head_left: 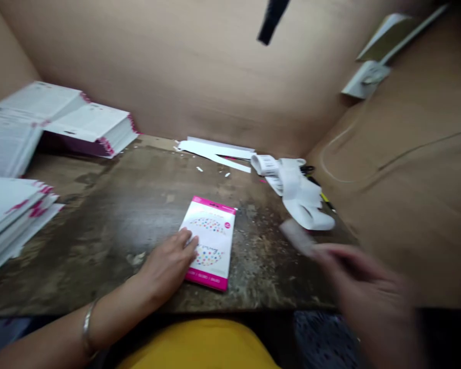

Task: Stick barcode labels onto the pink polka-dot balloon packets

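A flat white packet (pixel 210 243) with pink bands and dotted coloured patterns lies on the table in front of me. My left hand (pixel 169 264) rests on its left edge, fingers extended over the surface. Off to the right, my right hand (pixel 363 287) is blurred by motion and pinches a small pale label (pixel 297 237) between thumb and fingers. Just beyond that hand lies a loosely curled strip of white labels (pixel 297 187), with print showing on part of it.
Stacks of white printed packets with pink edges (pixel 96 123) stand at the left, more nearer me (pixel 15 210). Cut paper strips (pixel 217 152) and scraps lie along the back wall. A yellow-and-black pen-like object (pixel 325 197) sits by the right wall, below a socket (pixel 364 80) and cable.
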{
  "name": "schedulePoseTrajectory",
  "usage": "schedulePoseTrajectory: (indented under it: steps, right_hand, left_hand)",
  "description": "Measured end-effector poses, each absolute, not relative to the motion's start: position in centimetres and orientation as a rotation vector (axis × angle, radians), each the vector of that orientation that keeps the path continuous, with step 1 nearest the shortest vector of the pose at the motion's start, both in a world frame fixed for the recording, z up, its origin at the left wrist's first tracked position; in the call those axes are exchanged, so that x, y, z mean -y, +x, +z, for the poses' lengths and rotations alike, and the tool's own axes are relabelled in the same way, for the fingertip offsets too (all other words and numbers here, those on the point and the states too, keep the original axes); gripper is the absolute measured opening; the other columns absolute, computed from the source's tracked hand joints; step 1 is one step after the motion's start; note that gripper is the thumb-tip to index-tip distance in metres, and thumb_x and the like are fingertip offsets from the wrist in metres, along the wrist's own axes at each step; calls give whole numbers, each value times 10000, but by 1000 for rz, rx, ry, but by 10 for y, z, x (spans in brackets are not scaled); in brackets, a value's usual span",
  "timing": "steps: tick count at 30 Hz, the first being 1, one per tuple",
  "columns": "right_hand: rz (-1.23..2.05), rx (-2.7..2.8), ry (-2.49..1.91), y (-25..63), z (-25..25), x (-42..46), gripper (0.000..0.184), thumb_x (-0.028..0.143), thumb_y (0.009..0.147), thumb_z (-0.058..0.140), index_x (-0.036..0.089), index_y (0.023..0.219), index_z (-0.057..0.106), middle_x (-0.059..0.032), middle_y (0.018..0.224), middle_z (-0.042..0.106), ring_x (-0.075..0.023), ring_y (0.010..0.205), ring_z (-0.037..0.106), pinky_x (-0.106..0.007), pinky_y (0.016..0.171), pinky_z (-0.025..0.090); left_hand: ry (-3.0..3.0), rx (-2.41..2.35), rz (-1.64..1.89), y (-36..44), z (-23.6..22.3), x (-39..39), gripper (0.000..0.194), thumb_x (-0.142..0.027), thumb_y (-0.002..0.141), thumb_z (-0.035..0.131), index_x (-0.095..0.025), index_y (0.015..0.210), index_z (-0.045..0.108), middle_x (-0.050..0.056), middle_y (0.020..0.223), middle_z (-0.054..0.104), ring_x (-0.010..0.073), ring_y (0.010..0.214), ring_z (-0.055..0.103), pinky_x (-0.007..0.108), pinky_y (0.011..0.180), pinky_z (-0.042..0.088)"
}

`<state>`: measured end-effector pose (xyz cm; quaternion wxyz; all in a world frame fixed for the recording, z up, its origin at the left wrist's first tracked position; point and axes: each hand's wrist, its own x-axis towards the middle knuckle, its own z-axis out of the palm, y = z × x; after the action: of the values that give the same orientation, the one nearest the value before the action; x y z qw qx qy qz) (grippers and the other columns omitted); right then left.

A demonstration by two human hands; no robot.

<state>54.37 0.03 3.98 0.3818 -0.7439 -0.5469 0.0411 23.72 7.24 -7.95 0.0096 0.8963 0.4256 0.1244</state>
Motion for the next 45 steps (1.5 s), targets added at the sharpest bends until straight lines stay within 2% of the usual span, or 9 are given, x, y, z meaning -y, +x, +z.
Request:
schedulePoseTrajectory:
  steps: [2, 4, 13, 17, 20, 31, 35, 38, 45]
  right_hand:
    - [618, 1438, -1677, 488, 9, -25, 146, 384, 739, 650, 242, 719, 676, -37, 734, 669, -203, 707, 596, -303, 650, 453]
    - [911, 1341, -1550, 453, -13, -51, 152, 365, 730, 659, 213, 716, 665, -18, 715, 659, -176, 691, 587, -276, 646, 458]
    - [1269, 1242, -1560, 433, -48, -91, 306, 451, 672, 659, 151, 692, 598, 26, 492, 542, -102, 399, 459, -225, 398, 387]
    - [1254, 1288, -1658, 426, -50, -90, 281, 430, 678, 638, 153, 687, 595, 40, 415, 502, -96, 336, 413, -209, 336, 324]
    - [1170, 1359, -1727, 426, -53, -93, 261, 416, 686, 621, 156, 662, 607, 33, 404, 511, -102, 336, 418, -214, 343, 327]
    - [721, 1665, -1973, 423, -63, -97, 195, 373, 699, 620, 187, 663, 668, -24, 628, 660, -148, 526, 557, -236, 475, 362]
    - [584, 1736, -2039, 414, -54, -95, 177, 361, 699, 628, 196, 645, 662, -25, 618, 655, -158, 542, 554, -252, 503, 349]
    - [518, 1771, -2066, 411, -50, -95, 174, 354, 712, 627, 197, 641, 653, -27, 611, 654, -164, 548, 554, -256, 510, 342]
    - [462, 1822, -2092, 410, -52, -94, 167, 342, 732, 613, 197, 668, 663, -27, 629, 661, -156, 564, 564, -247, 516, 343]
  left_hand:
    - [2786, -1346, 369, 241, -79, -72, 322, -171, 901, 399, -109, 1177, 551, 170, 1185, 576, 268, 1154, 523, 396, 931, 472]
    - [2781, -1340, 398, 242, -78, -70, 338, -211, 906, 408, -104, 1200, 536, 175, 1210, 569, 283, 1183, 500, 425, 950, 457]
    - [2718, -1357, 462, 235, -76, -62, 339, -264, 933, 367, -167, 1200, 551, 104, 1255, 572, 261, 1214, 477, 522, 1050, 308]
    - [2754, -1353, 492, 235, -77, -62, 330, -235, 924, 384, -144, 1190, 556, 132, 1236, 578, 263, 1198, 491, 500, 1040, 329]
    - [2795, -1337, 520, 235, -80, -62, 322, -225, 917, 397, -136, 1182, 558, 153, 1235, 570, 269, 1187, 500, 485, 1026, 352]
    - [2849, -1316, 503, 233, -85, -64, 338, -185, 875, 463, -110, 1197, 535, 182, 1237, 545, 285, 1181, 499, 446, 999, 404]
    - [2887, -1307, 484, 233, -85, -66, 355, -185, 873, 451, -91, 1209, 518, 213, 1377, 405, 305, 1195, 482, 437, 981, 421]
    - [2985, -1184, 399, 232, -83, -67, 384, -146, 866, 409, -75, 1232, 499, 179, 1442, 320, 322, 1197, 473, 443, 966, 430]
    - [3040, -1109, 259, 231, -81, -67, 500, -125, 837, 400, -106, 1337, 395, 128, 1371, 450, 360, 1190, 455, 484, 964, 392]
